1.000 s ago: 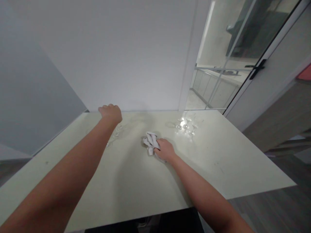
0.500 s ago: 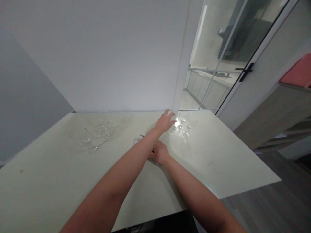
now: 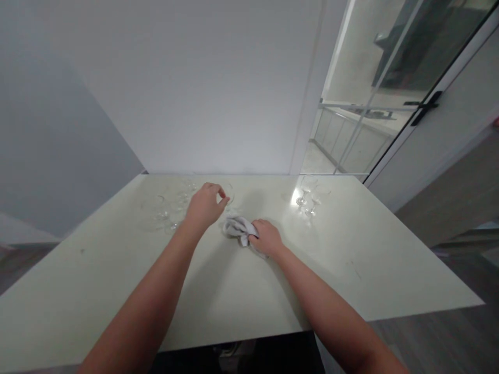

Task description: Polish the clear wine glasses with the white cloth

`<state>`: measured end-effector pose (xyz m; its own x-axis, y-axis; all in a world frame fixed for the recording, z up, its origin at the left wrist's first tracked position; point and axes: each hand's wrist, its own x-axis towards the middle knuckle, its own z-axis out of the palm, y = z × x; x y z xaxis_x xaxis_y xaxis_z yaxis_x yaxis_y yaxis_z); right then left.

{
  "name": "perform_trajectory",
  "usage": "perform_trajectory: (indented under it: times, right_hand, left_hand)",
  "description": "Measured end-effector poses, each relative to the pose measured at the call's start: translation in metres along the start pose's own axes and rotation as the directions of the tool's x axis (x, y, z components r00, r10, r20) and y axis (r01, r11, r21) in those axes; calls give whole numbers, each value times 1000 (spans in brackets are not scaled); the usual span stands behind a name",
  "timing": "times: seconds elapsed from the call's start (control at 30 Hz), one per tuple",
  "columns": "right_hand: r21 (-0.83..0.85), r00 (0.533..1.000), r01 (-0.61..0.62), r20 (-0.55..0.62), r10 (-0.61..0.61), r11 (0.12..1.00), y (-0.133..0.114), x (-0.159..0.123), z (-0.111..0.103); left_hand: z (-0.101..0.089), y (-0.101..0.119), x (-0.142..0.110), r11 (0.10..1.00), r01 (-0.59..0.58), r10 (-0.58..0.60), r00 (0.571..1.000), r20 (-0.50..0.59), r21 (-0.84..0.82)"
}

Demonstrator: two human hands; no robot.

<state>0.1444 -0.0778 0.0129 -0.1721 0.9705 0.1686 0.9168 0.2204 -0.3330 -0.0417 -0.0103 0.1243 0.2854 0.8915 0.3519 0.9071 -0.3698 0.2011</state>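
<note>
My left hand [image 3: 205,208] hovers over the middle of the pale table [image 3: 351,280], its fingers pinched on a clear stemmed glass [image 3: 228,196] that shows only faintly. My right hand [image 3: 265,239] rests on the tabletop just to the right, closed on a crumpled white cloth [image 3: 236,227]. Several clear glasses [image 3: 167,210] stand in a group at the back left, beyond my left hand. Two more stemmed glasses [image 3: 306,200] stand at the back right in a bright patch of light.
A white wall runs behind the table. At the right a glass door [image 3: 374,93] with a black handle [image 3: 424,106] opens onto another room. The table's right edge drops to a grey wood floor [image 3: 448,337].
My left hand went from the left group of glasses across to the right group, then came back to the middle pinched on a glass. The right group has one glass fewer. My right hand stayed on the cloth.
</note>
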Motion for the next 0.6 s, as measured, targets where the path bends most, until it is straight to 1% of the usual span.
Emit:
perform_trajectory:
  times: [0.1,0.2,0.27,0.33,0.4,0.43,0.47,0.5,0.53,0.57,0.6]
  right_hand:
    - [-8,1000,-14,6,14,1000,-1,0,-1]
    - [-9,1000,-20,6,20,1000,-1,-1,-2]
    - [-5,1000,-24,8,24,1000,-1,-1,-2]
    - [1,1000,-21,12,21,1000,-1,0,-2]
    - [9,1000,-15,11,15,1000,-1,0,-2]
    - [14,1000,-11,7,11,1000,-1,0,-2]
    - [18,1000,-9,5,9,1000,-1,0,-2]
    - [23,1000,-9,2,9,1000,-2,1,-1]
    - [31,1000,-11,3,11,999,-2,1,-1]
    - [41,1000,-18,9,18,999,-2,1,0]
    - [55,999,-33,21,32,998,-2,1,2]
  left_hand:
    - [-11,-30,-10,984,115,-122,991,48,139]
    - [-16,-53,-15,966,186,-197,979,48,180]
    - [-20,-61,-18,957,200,-216,975,56,210]
    - [-26,-60,-22,948,192,-220,972,84,254]
    - [-34,-49,-28,932,188,-219,973,69,310]
    - [-38,-39,-30,924,189,-210,977,28,333]
    - [-40,-26,-32,923,181,-178,983,-41,338]
    - [-41,-10,-33,937,141,-111,988,-111,320]
    - [-39,8,-33,960,76,-31,985,-169,270]
    - [-34,27,-33,979,-42,76,984,-164,201]
    - [-26,48,-32,975,-187,201,972,-123,116]
